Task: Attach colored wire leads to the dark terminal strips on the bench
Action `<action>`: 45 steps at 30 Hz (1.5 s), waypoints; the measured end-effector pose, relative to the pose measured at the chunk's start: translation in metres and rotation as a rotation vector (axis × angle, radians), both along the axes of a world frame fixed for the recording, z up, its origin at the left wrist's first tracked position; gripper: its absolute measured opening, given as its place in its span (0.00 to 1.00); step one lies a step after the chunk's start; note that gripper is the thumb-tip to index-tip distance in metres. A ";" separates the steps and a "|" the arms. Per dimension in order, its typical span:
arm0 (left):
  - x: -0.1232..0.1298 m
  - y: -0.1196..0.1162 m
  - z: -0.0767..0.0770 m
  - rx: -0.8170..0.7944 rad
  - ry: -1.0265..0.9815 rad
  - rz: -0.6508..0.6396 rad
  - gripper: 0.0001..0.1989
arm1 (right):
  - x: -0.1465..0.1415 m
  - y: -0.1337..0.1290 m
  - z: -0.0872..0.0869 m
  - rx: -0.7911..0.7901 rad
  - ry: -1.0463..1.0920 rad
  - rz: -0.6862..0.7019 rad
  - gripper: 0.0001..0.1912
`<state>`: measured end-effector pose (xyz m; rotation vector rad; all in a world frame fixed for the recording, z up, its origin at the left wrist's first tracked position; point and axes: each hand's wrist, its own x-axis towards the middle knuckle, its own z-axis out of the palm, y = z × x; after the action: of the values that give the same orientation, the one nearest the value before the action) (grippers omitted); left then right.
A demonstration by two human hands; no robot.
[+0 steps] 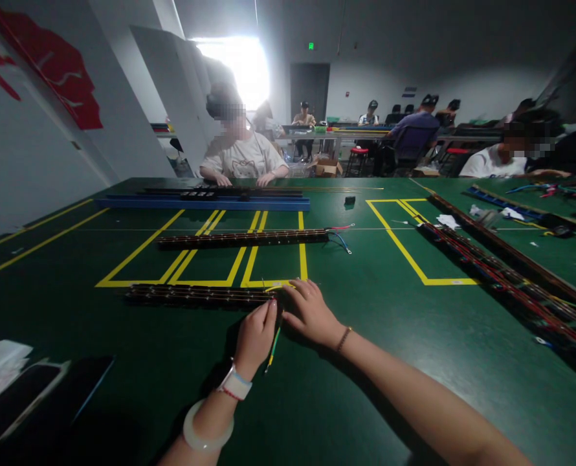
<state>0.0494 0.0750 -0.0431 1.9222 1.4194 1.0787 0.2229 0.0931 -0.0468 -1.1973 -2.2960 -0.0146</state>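
The near wired rail (200,295) lies lengthwise on the green worktop (365,388), its wired end between the hands. The left hand (255,336) is drawn narrow at that end, probably steadying it, though whether it pinches the rail or a lead cannot be told. The right hand (312,314) arches just beyond the same end, thumb parted from its fingers, which reach beside a yellow lead (274,288); this looser shape seems suited to guiding thin wire, and any grip is hidden. A green-and-yellow lead (274,346) slants from the rail's end toward the wearer, its tip free.

Farther from the wearer than the near wired rail, a second rail (239,239) lies roughly parallel across yellow tape lines (303,255), its red and blue leads loose at its end. Beyond both, a co-worker's hands rest by a blue channel (205,203). Well to the near rail's right, red-wired rails (492,272) lie diagonally, perhaps grouped by their slant.
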 end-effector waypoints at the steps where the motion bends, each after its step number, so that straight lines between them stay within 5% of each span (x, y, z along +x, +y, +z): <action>1: -0.001 0.000 0.000 0.001 -0.039 0.026 0.21 | -0.005 -0.004 -0.001 -0.021 0.009 -0.003 0.36; 4: -0.002 -0.001 0.001 0.025 -0.092 0.066 0.23 | -0.015 -0.012 -0.005 -0.082 0.007 -0.027 0.46; 8: -0.002 -0.003 0.003 0.027 -0.097 0.022 0.23 | -0.015 -0.009 -0.007 -0.161 -0.019 -0.103 0.46; 14: 0.000 -0.003 0.006 -0.069 -0.152 -0.032 0.24 | 0.015 0.015 0.007 -0.262 0.003 -0.176 0.33; 21: 0.004 -0.002 0.003 -0.365 -0.420 -0.138 0.25 | 0.033 0.029 0.018 -0.425 -0.019 -0.150 0.20; 28: 0.008 -0.004 0.011 -0.589 -0.603 -0.270 0.23 | 0.032 0.031 0.012 -0.728 0.335 -0.031 0.09; 35: 0.013 -0.004 0.008 -0.759 -0.771 -0.292 0.24 | 0.019 0.013 0.020 -0.363 0.294 -0.030 0.08; 45: 0.015 0.002 0.000 -0.853 -1.193 -0.259 0.17 | 0.001 -0.005 -0.001 0.099 -0.198 0.173 0.12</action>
<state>0.0643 0.0769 -0.0436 0.5733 0.6793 0.9533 0.2242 0.0881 -0.0481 -0.9829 -2.5320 -0.1888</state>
